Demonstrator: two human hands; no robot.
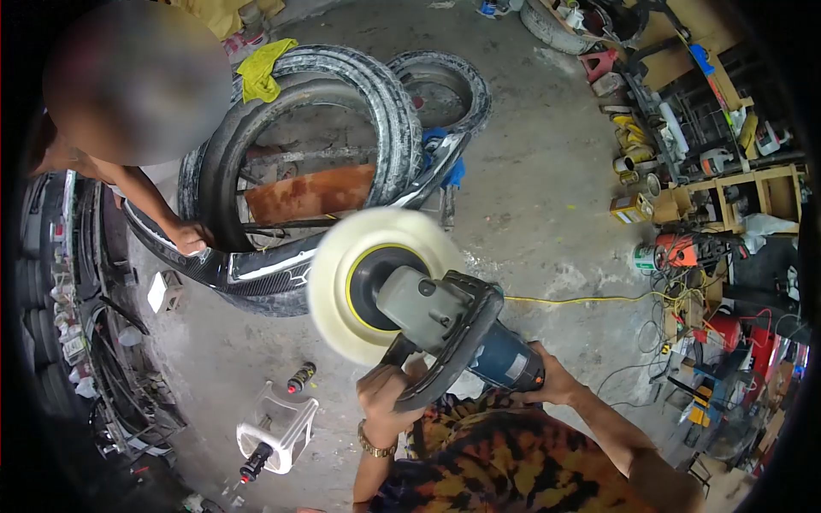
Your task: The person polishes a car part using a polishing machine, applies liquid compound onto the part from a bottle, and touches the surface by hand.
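Concrete floor (547, 214) fills most of my remote view, with cluttered shelving (727, 184) stacked along two to three o'clock. Between ten and eleven o'clock I see a large dust-streaked black ring (397, 128), and below it a curved glossy panel (265, 280) sweeps from nine o'clock toward the centre. At the centre sits the polisher (445, 312), its head toward ten o'clock and its blue rear end toward four. The wide cream pad (336, 308) on its head overlaps the panel from where I watch; I cannot tell whether the two touch. Another person's forearm (150, 195) reaches down to the panel at nine o'clock. A white stool (299, 425) lies tipped at seven o'clock. My wearer's left hand (383, 393) is wrapped tightly around the polisher's black front handle; the right hand (552, 380) grasps its rear end, some fingers hidden from me. A yellow cloth (265, 70) drapes over the ring at eleven o'clock. Smallest, a dark bottle (301, 377) lies just beyond the stool.
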